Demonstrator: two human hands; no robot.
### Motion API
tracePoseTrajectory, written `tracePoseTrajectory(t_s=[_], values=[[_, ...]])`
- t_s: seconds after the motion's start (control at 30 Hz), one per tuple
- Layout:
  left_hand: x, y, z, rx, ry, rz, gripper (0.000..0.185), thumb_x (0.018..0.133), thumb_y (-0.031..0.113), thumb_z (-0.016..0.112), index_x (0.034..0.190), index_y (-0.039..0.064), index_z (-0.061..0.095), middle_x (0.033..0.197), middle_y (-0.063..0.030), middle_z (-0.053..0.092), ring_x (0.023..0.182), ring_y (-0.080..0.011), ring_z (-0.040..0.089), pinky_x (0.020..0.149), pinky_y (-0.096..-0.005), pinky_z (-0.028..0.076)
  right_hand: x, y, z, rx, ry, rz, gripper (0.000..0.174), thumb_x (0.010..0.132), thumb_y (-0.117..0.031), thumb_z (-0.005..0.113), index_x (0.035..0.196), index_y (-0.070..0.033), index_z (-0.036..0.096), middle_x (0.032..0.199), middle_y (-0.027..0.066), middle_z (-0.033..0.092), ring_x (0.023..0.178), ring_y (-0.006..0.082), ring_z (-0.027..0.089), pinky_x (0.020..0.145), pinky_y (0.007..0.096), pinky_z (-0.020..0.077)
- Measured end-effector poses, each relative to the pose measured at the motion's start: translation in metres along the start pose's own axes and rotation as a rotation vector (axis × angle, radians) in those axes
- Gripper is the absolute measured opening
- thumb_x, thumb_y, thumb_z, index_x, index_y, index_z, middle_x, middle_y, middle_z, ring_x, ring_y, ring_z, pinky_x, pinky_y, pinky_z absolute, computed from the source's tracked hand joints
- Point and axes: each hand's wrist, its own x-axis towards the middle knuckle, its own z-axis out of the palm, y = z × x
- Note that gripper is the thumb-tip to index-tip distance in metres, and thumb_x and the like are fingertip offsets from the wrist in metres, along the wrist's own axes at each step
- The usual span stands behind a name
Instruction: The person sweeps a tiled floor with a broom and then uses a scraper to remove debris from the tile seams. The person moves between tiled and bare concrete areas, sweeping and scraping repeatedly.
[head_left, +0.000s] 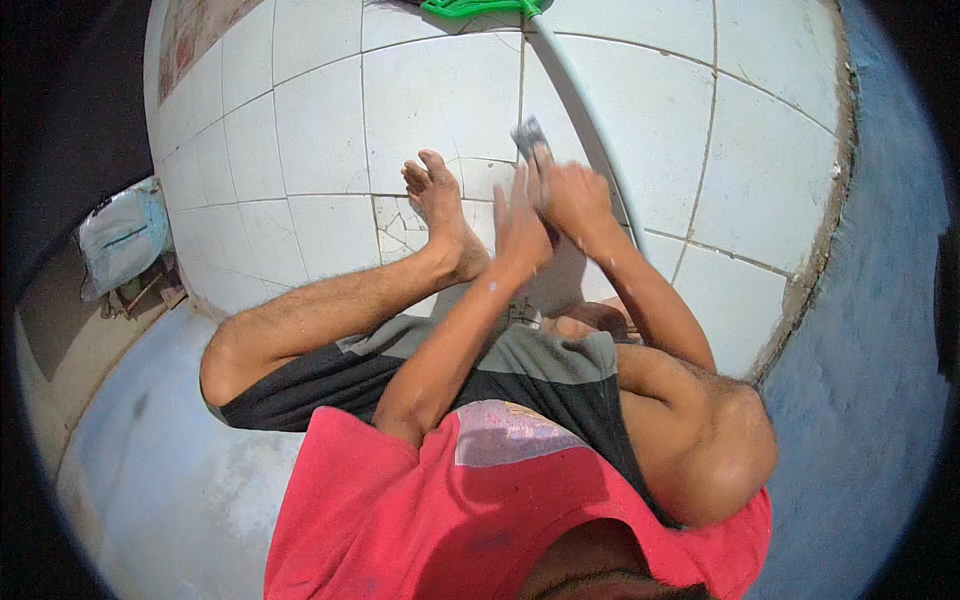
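Observation:
In front of my crossed-over lap, my right hand (577, 196) is closed around a small grey tool with a flat end (529, 133), perhaps a scraper; blur hides its exact kind. My left hand (519, 229) is beside it, fingers stretched towards the tool and blurred. Whether those fingers touch it, I cannot tell. Both hands are over white floor tiles (442, 97). Cracked tile pieces (395, 225) lie near my bare left foot.
A green broom head (472, 7) lies at the top, its pale handle (592, 120) running down just right of my hands. A blue wall or surface (877, 262) borders the tiles at right. A plastic-wrapped bundle (124, 232) stands at far left.

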Motion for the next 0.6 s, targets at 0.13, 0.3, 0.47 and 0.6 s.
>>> tracePoseTrajectory(t_s=[0.13,0.3,0.47,0.6], values=[[0.016,0.006,-0.038,0.134,-0.142,0.029,0.084,0.086,0.011,0.062,0.160,0.002,0.022,0.165,-0.0116,0.028,0.152,-0.0410,0.021,0.122,-0.0643,0.010,0.001,0.004,-0.021,-0.001,0.005,-0.057,0.040,0.098,-0.028,0.053,0.123,0.001,0.064,0.078,0.0234,0.072,0.074,0.0404,0.073,0.065,0.0530,0.0587],[-0.016,0.015,-0.014,0.017,-0.099,-0.053,0.081,0.086,0.006,0.059,0.159,0.004,0.025,0.166,-0.0118,0.025,0.150,-0.0406,0.026,0.120,-0.0670,0.016,-0.024,0.007,-0.014,-0.055,-0.091,0.005,0.041,0.096,-0.029,0.056,0.123,0.000,0.062,0.082,0.0220,0.073,0.078,0.0386,0.075,0.065,0.0495,0.0604],[0.083,0.009,-0.069,0.214,0.070,0.064,0.077,0.086,0.009,0.062,0.156,0.003,0.032,0.161,-0.0150,0.034,0.149,-0.0391,0.030,0.118,-0.0662,0.022,0.055,0.032,-0.024,-0.011,0.255,-0.087,0.045,0.099,-0.029,0.055,0.134,-0.001,0.057,0.077,0.0224,0.071,0.071,0.0384,0.073,0.060,0.0490,0.0588],[0.060,0.044,-0.077,-0.186,0.212,0.274,0.071,0.084,0.011,0.065,0.151,0.006,0.042,0.156,-0.0157,0.043,0.145,-0.0355,0.038,0.119,-0.0620,0.026,-0.016,0.046,-0.064,0.370,0.444,0.167,0.052,0.097,-0.032,0.063,0.139,-0.002,0.054,0.070,0.0211,0.068,0.063,0.0359,0.071,0.057,0.0460,0.0543]])
